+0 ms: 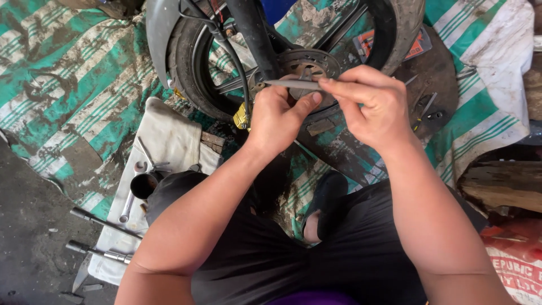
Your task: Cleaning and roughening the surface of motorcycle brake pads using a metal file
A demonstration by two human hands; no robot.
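A motorcycle wheel (186,62) with a brake disc (307,62) stands in front of me on a green striped tarp. My left hand (276,118) is closed at the gold brake caliper (241,117), thumb raised. My right hand (370,104) pinches a thin grey metal rod (291,84), held level and pointing left over the left hand, in front of the disc. What the left fingers grip is hidden.
A dirty white cloth (169,138) at the left carries wrenches (127,206), a socket (144,185) and long steel bars (101,221). Small tools lie on a dark round mat (437,79) at the right. A wooden block (502,186) and a printed sack (516,265) sit at the far right.
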